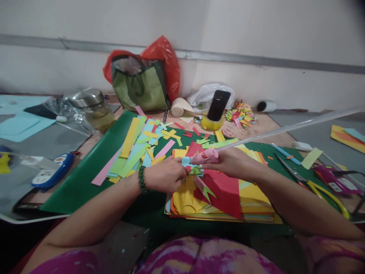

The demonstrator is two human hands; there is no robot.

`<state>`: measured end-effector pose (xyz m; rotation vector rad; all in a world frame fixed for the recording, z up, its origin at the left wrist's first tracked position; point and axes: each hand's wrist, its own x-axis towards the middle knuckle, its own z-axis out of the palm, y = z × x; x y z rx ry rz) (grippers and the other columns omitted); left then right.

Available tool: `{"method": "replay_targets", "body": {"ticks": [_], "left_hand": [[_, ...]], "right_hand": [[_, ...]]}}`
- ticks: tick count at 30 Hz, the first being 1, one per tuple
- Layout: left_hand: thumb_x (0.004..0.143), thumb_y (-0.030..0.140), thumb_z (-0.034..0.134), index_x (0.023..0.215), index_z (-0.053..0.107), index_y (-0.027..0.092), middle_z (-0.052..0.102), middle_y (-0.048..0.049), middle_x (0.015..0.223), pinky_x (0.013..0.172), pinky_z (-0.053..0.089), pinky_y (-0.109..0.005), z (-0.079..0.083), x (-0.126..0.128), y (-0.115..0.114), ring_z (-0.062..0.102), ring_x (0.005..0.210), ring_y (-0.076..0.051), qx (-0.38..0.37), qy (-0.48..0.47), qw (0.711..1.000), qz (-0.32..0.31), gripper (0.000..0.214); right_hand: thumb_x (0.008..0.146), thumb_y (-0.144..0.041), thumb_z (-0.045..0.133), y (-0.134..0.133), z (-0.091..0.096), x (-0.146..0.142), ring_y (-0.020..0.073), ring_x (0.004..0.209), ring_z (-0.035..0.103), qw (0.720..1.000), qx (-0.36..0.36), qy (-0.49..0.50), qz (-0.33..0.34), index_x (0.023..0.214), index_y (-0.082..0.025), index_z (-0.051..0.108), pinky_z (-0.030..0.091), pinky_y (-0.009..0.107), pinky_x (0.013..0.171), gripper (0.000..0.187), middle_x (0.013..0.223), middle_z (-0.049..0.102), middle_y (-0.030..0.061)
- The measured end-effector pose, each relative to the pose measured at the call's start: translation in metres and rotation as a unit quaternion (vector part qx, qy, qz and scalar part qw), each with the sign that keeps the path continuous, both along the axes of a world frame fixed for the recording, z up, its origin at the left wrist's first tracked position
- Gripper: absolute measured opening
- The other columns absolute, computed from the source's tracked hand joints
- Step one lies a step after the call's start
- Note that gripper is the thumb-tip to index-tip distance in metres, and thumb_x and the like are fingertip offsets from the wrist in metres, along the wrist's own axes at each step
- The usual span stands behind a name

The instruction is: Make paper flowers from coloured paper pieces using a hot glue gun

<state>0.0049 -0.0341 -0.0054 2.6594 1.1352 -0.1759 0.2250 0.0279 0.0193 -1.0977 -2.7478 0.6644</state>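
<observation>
And the left hand [165, 175] pinches paper [195, 170], likely light and easily creased, best taken by its edge, the right hand [235, 163] gripping the pink tool [207, 156].

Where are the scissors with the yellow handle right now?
The scissors lie on the right side of the head view, at the green mat's right end, between the person's right forearm and the purple device.

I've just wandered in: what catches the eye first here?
Probably the bright paper strips, scattered over the green mat beyond the left hand. Then a long clear rod, slanting from near the right hand toward the picture's right edge. A green bag stands behind.
</observation>
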Motion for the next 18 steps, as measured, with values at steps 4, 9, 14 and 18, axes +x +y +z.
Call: {"method": "replay_targets", "body": {"ticks": [4, 9, 14, 18], "left_hand": [[0.072, 0.012, 0.050, 0.060, 0.055, 0.017, 0.064, -0.0065, 0.067, 0.070, 0.038, -0.034, -0.001, 0.000, -0.001, 0.052, 0.082, -0.022, 0.007, 0.006, 1.000, -0.004, 0.015], [0.072, 0.012, 0.051, 0.060, 0.057, 0.017, 0.065, -0.0069, 0.068, 0.071, 0.039, -0.034, -0.003, -0.001, -0.002, 0.053, 0.082, -0.022, 0.014, -0.012, 1.000, -0.007, 0.015], [0.072, 0.010, 0.050, 0.060, 0.056, 0.017, 0.067, -0.0073, 0.070, 0.073, 0.039, -0.036, -0.002, -0.001, -0.001, 0.054, 0.083, -0.023, -0.002, -0.009, 1.000, -0.002, 0.016], [0.072, 0.010, 0.049, 0.058, 0.053, 0.017, 0.066, -0.0074, 0.071, 0.074, 0.038, -0.036, -0.003, -0.001, -0.001, 0.054, 0.086, -0.023, -0.013, -0.009, 1.000, 0.010, 0.016]], "right_hand": [[0.085, -0.043, 0.063, -0.003, -0.005, -0.010, 0.0131, 0.058, 0.053, 0.996, 0.025, -0.083, 0.000, 0.080, -0.023, 0.075, 0.031, 0.024, 0.053, 0.024, 0.068, 0.067, 0.0004], [0.083, -0.046, 0.065, -0.003, -0.001, -0.008, 0.0120, 0.052, 0.048, 0.994, 0.029, -0.105, 0.001, 0.065, -0.021, 0.070, 0.028, 0.024, 0.050, 0.030, 0.055, 0.058, -0.0008], [0.082, -0.053, 0.064, -0.003, 0.004, 0.005, 0.0161, 0.063, 0.058, 0.996, -0.031, 0.063, -0.049, 0.082, -0.025, 0.076, 0.040, 0.025, 0.056, 0.031, 0.064, 0.065, -0.0008], [0.080, -0.057, 0.064, 0.000, 0.005, 0.015, 0.0155, 0.063, 0.059, 0.969, -0.107, 0.205, -0.083, 0.101, -0.026, 0.077, 0.044, 0.026, 0.053, 0.040, 0.087, 0.073, 0.0027]]}}
